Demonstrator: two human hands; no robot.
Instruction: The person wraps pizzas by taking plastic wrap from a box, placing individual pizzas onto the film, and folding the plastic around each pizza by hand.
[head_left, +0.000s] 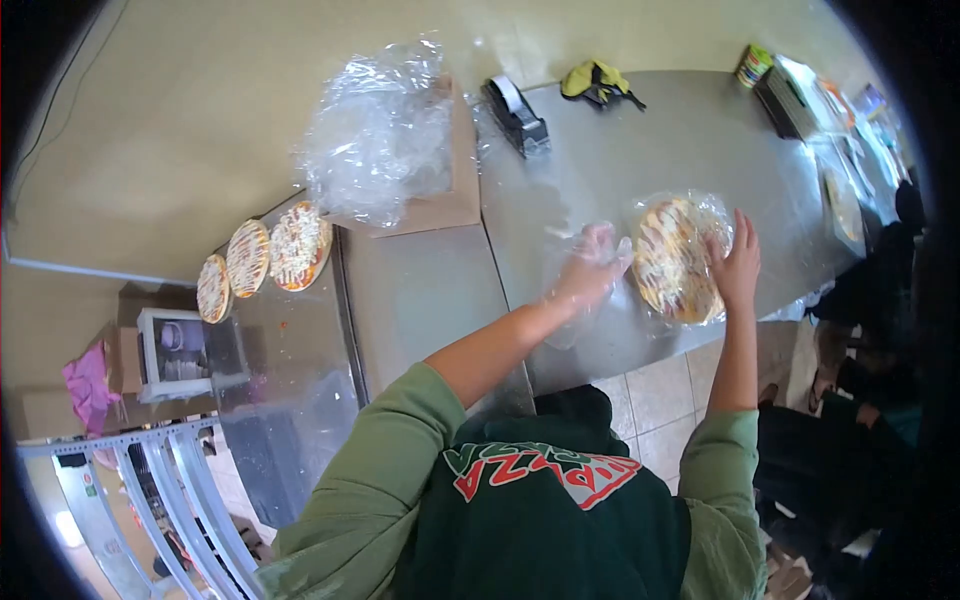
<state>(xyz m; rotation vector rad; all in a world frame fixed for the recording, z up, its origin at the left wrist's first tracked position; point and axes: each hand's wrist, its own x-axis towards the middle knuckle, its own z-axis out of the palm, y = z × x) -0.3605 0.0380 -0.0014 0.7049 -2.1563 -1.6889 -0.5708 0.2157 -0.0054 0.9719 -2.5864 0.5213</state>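
A pizza [672, 262] wrapped in clear plastic film lies on the steel table in front of me. My left hand [590, 268], in a loose clear plastic glove, is just left of the pizza. Its fingers are curled in near the edge of the film; whether they pinch anything is not clear. My right hand [738, 262] wears no visible glove. It rests against the right side of the wrapped pizza with its fingers stretched out and apart.
A cardboard box [462, 190] holds clear plastic bags [380, 140]. Behind the steel table [650, 120] stand a tape dispenser [517, 118] and yellow-black gloves [597, 80]. Several unwrapped pizzas [300, 247] are on the left counter. People in dark clothes [870, 400] are at right.
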